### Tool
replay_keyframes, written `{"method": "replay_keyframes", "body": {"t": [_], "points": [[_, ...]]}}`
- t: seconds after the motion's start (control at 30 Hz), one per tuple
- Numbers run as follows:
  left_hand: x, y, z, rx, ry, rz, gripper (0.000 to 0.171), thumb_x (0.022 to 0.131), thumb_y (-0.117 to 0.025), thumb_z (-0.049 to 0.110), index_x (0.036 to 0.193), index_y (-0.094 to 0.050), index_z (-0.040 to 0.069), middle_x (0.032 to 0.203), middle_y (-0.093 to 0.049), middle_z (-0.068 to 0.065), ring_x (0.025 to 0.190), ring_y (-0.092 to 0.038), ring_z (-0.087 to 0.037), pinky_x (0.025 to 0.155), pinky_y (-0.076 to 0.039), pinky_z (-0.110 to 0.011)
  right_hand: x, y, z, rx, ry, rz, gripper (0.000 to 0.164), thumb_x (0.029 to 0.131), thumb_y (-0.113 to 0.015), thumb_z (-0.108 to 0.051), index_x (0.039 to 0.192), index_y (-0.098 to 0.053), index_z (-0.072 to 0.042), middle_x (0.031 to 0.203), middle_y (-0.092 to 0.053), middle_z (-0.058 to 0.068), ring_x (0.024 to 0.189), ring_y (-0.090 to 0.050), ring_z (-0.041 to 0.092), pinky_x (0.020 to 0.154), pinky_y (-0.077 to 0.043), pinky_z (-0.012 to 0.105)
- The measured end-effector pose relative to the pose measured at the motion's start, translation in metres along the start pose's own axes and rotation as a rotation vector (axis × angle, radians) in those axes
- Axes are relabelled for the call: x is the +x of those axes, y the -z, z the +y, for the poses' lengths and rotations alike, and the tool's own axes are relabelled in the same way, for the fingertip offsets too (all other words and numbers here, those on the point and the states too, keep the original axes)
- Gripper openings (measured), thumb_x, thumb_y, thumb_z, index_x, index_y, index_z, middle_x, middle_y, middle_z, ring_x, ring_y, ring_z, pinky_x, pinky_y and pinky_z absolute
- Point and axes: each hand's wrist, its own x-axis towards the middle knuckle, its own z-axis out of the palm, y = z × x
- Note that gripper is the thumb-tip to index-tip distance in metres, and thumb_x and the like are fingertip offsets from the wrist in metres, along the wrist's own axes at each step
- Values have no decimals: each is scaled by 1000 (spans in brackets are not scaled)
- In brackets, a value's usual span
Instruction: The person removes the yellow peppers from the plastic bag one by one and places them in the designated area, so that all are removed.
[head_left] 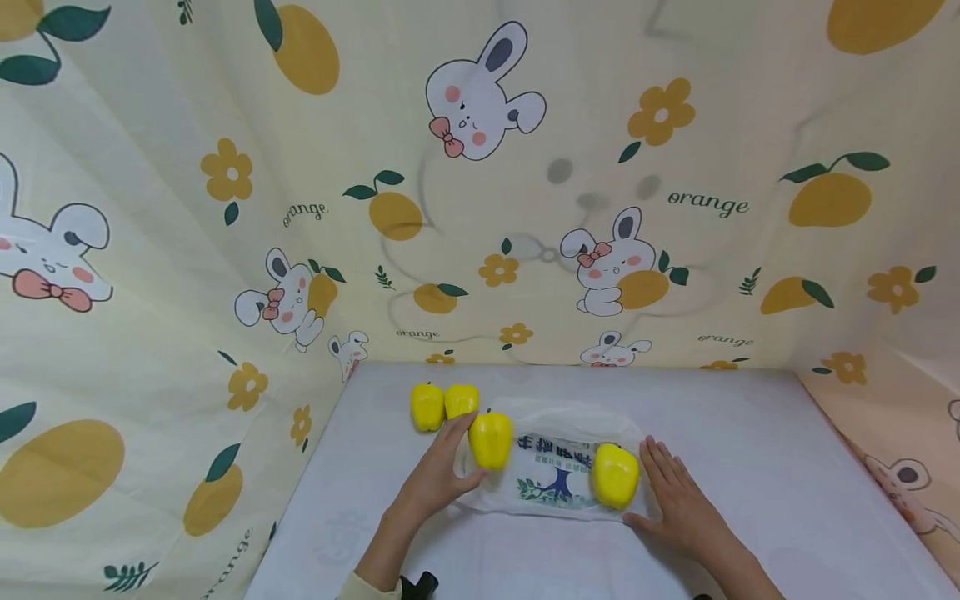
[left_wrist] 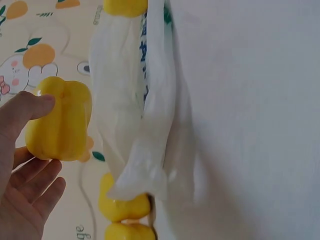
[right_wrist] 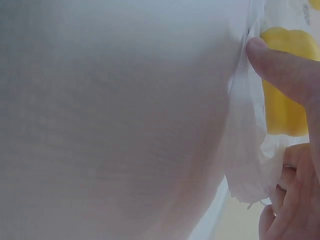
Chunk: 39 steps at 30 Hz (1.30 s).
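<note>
My left hand [head_left: 442, 468] grips a yellow bell pepper [head_left: 491, 441] between thumb and fingers, over the left end of a white plastic bag [head_left: 502, 502]. The left wrist view shows the thumb [left_wrist: 44, 104] across the side of that pepper [left_wrist: 70, 120]. A second yellow bell pepper [head_left: 616, 476] lies on the bag's right part, beside the printed text and tree. To the right of it, my right hand [head_left: 678, 508] rests at the bag's edge with its fingers extended. In the right wrist view, the right thumb [right_wrist: 285, 70] partly covers this pepper [right_wrist: 285, 112].
Two more yellow bell peppers, a left one [head_left: 427, 407] and a right one [head_left: 461, 400], stand side by side at the back left of the white table [head_left: 750, 450]. A cloth printed with rabbits and oranges [head_left: 465, 275] hangs behind and along both sides.
</note>
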Motion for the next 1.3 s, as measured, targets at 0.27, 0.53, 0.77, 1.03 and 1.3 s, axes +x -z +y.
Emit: {"method": "replay_keyframes", "body": {"t": [0.27,0.53,0.77,1.03,1.3], "points": [[-4,17,-12,29,-9,59,96,87,-91,15,166,-37,12,164,-45,-11,147,-51,-29,122,-44,-47,0,0,-1,-12,-4,-9,128,76,-92,-54,168,-23,4,175,-18,27,160,-19,49,128,-21,70],[-4,31,-23,41,33,106,96,86,-92,14,166,-37,12,165,-44,-12,147,-51,-31,121,-46,-48,2,0,1,-10,-7,-9,129,76,-91,-55,168,-22,3,176,-18,26,161,-18,49,128,-20,68],[-5,46,-30,43,75,128,98,86,-91,11,167,-35,12,166,-42,-12,149,-49,-32,122,-43,-47,3,-1,2,19,-8,-19,127,77,-92,-51,168,-22,4,176,-16,27,161,-17,49,131,-12,65],[-3,61,-51,59,79,175,96,85,-92,9,165,-38,9,163,-45,-14,147,-50,-34,123,-42,-51,3,-2,2,-13,0,-5,128,75,-93,-54,166,-26,6,174,-20,28,159,-21,51,127,-22,70],[-2,75,-65,57,108,171,98,86,-90,6,166,-35,10,164,-44,-14,148,-49,-36,124,-40,-55,3,-2,3,-13,-3,-9,128,75,-93,-53,167,-25,5,175,-19,28,159,-20,50,127,-21,71]]}}
